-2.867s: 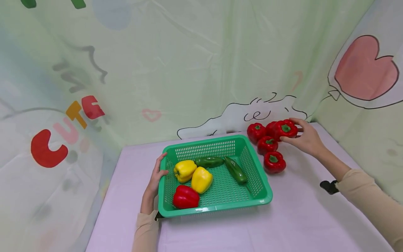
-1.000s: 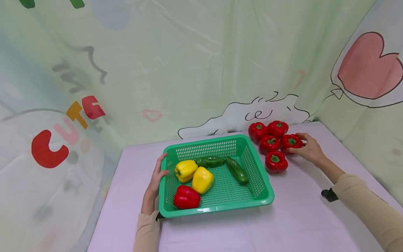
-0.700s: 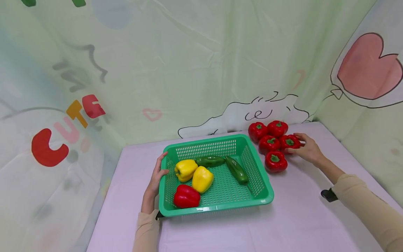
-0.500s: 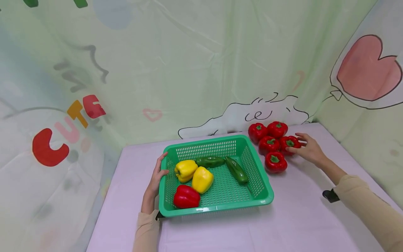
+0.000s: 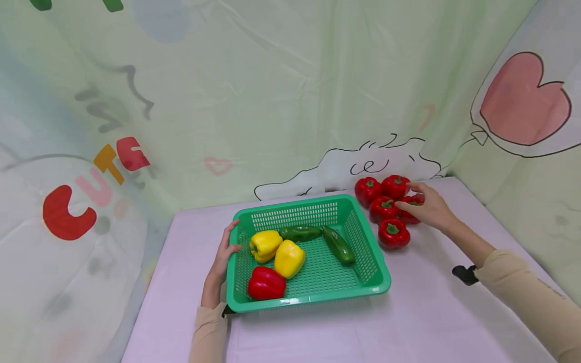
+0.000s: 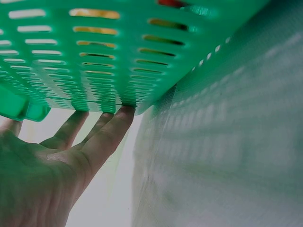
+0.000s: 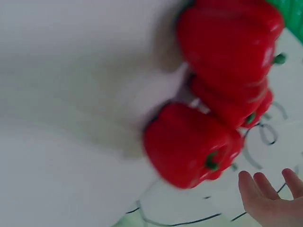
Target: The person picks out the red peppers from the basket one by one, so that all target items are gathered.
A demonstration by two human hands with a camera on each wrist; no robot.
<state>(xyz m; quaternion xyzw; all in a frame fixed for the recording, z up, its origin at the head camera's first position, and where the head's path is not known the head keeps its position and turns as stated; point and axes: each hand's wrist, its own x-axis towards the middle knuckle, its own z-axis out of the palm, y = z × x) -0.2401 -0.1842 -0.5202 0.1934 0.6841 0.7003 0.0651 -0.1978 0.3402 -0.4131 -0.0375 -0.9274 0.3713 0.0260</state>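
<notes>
My left hand holds the green plastic basket by its left rim, thumb over the edge. In the left wrist view, fingers of that hand press the basket's slotted outer wall. Inside lie two yellow bell peppers, a red bell pepper and two long green peppers. My right hand hovers over the rightmost red bell pepper, partly covering it. Its fingers are spread with nothing between them; the right wrist view shows the fingertips apart from the peppers.
Several red bell peppers, among them a front one and a back one, cluster right of the basket. A lilac cloth covers the table. A printed curtain closes off the back and sides.
The right hand set a red pepper at the cluster's right side and let go. Since then it has lifted and shifted left above that pepper. Left hand and basket stay put.
</notes>
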